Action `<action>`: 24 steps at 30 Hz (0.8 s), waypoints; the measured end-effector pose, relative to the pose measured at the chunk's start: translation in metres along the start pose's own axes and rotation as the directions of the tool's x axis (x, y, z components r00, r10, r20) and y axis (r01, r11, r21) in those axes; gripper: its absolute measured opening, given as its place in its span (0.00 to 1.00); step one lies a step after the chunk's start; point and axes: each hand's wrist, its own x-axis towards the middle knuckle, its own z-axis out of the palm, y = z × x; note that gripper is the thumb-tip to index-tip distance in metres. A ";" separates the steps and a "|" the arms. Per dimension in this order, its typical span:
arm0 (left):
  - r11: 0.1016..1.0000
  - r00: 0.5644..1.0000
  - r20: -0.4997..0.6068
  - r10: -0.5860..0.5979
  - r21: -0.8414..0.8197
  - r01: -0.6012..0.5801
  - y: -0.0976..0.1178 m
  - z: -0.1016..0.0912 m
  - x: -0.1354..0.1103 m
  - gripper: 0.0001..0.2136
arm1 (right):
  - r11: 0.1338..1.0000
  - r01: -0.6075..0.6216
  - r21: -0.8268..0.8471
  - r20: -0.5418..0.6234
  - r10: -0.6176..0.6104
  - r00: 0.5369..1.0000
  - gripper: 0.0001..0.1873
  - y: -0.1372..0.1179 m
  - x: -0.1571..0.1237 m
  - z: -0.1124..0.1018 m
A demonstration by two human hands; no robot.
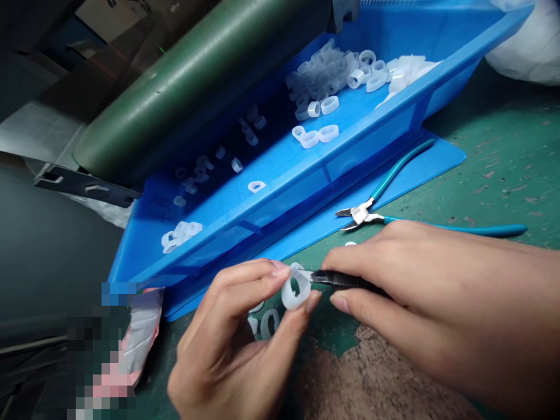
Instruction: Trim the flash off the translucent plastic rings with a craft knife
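Note:
Between the thumb and fingertips of my left hand is a translucent white plastic ring, tilted so that its opening faces me. My right hand grips a black-handled craft knife. The short metal blade of the knife touches or lies very close to the ring's upper right edge. Part of the knife's handle is hidden under my right fingers. Below the held ring, another white ring and some pieces rest on the green table, partly covered by my left hand.
A blue tray holds many white rings, heaped at its far right. A dark green roller lies above it. Open cutting pliers with teal handles lie just beyond my right hand, partly over a blue sheet.

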 end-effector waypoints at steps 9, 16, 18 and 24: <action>0.993 1.000 -0.017 -0.004 0.115 0.006 0.002 -0.003 0.000 0.12 | 0.997 -0.061 -0.039 -0.047 0.059 0.997 0.06 -0.023 0.000 -0.017; 0.990 0.984 0.114 0.136 -0.063 -0.130 -0.005 -0.008 0.001 0.17 | 0.831 -0.404 0.381 0.350 0.275 0.895 0.15 -0.033 0.019 -0.027; 0.988 0.979 0.132 0.153 -0.049 -0.148 -0.008 -0.009 0.000 0.17 | 0.813 -0.392 0.429 0.361 0.244 0.900 0.12 -0.032 0.020 -0.025; 0.961 0.936 0.222 0.272 -0.115 -0.252 -0.013 -0.007 0.006 0.18 | 0.825 -0.349 0.445 0.307 0.226 0.924 0.13 -0.031 0.018 -0.017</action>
